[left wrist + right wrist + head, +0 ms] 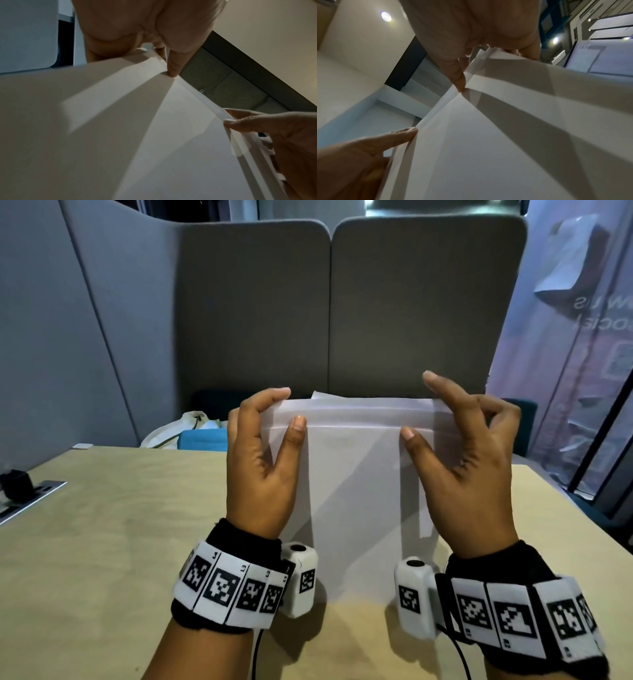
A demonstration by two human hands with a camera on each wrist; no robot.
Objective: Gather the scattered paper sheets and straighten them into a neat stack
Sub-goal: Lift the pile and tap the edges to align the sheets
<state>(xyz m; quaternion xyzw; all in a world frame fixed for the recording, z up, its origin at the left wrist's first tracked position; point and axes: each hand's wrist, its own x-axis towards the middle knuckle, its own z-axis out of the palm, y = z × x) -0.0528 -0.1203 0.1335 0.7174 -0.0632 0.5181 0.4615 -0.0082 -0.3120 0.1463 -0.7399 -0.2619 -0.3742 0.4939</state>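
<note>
- We hold the paper sheets (352,494) upright on the tabletop (102,542), their bottom edge resting on the wood near the middle of the near edge, between our two wrists.
- Our left hand (263,460) pinches the upper left corner of the sheets, thumb on the near face and the fingers curled over the top edge behind.
- Our right hand (462,453) pinches the upper right corner, thumb pressed on the near face; the index finger points up, free of the paper, and the other fingers curl behind the sheets.
- The top edges are not flush: one sheet stands a little higher than the front one, and a corner of another pokes up behind.
- The left wrist view shows our left thumb on the top edge of the paper sheets (120,135), with several edges fanned slightly apart.
- A grey partition (411,302) stands beyond the far edge of the tabletop.
</note>
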